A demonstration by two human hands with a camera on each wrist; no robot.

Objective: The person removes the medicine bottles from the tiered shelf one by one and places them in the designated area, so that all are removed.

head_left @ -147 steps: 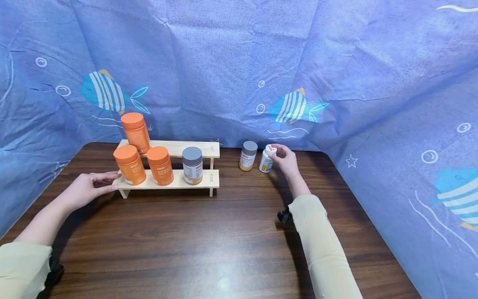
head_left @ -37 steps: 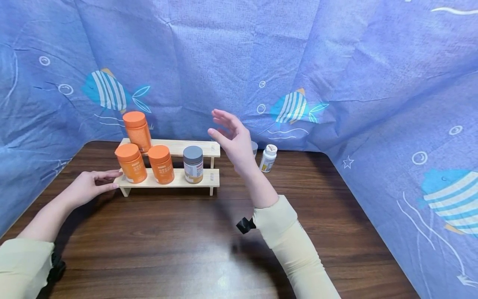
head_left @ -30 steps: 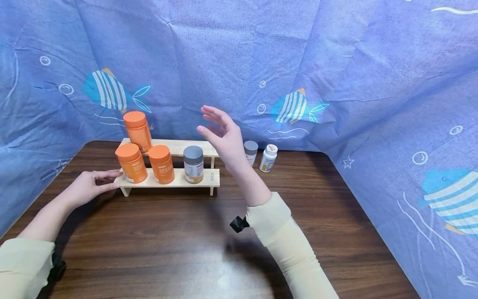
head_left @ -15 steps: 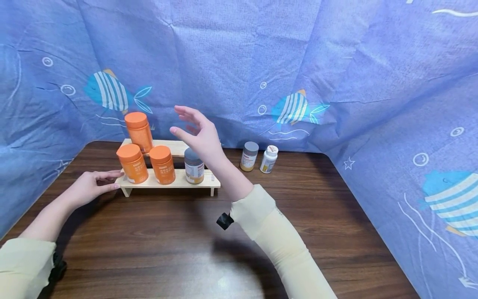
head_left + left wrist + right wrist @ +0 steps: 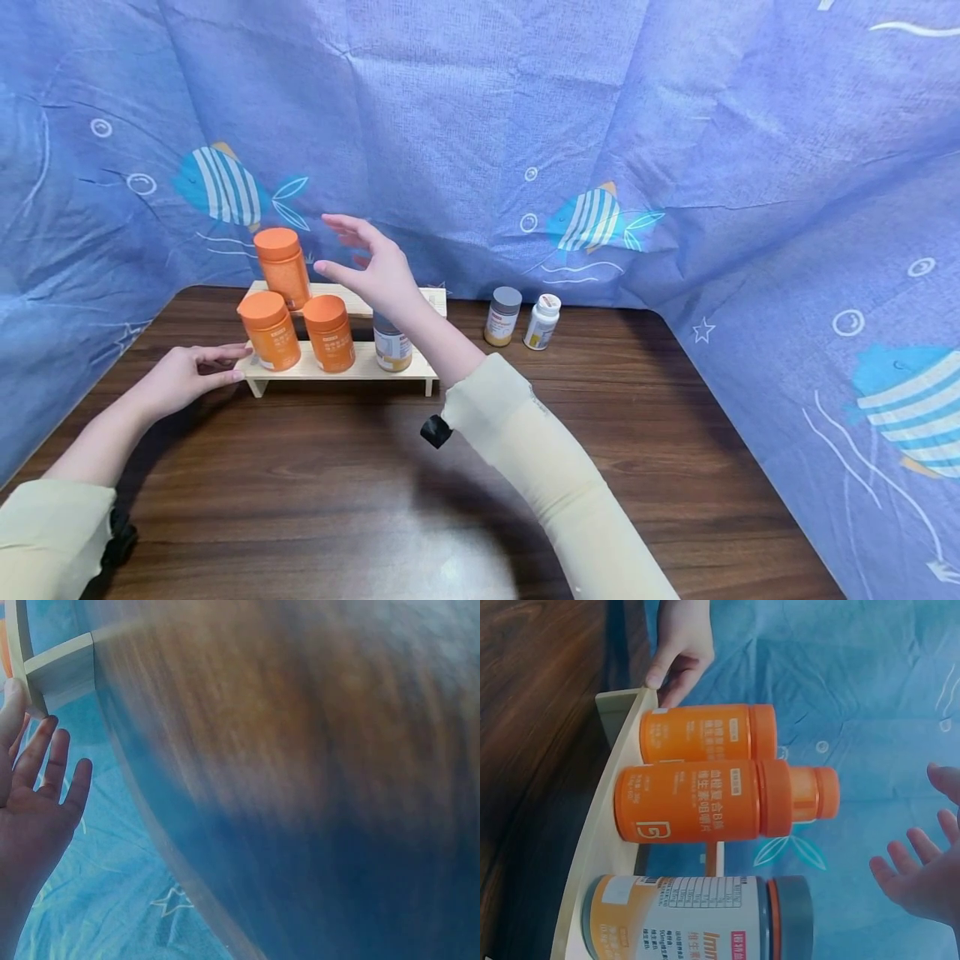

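Observation:
A two-step wooden display rack (image 5: pixel 365 367) stands on the table, its left end pinched by my left hand (image 5: pixel 176 382). My right hand (image 5: pixel 381 271) is in the air above the rack with its fingers spread and nothing in them, just right of the orange bottle (image 5: pixel 285 271) on the upper step. Two more orange bottles, one at the left (image 5: pixel 273 337) and another beside it (image 5: pixel 330 337), are on the lower step. At the right of that step is a grey-capped bottle (image 5: pixel 705 919), partly hidden behind my right hand in the head view.
Right of the rack stand a second grey-capped bottle (image 5: pixel 501 318) and a small white bottle (image 5: pixel 542 323), close together on the dark wooden table (image 5: pixel 300 492). A blue fish-patterned cloth (image 5: pixel 435 108) rises behind the table and along its sides.
My right hand let go of the white bottle, then travelled left, bare, to above the rack near the upper orange bottle. My left hand stays at the rack's end.

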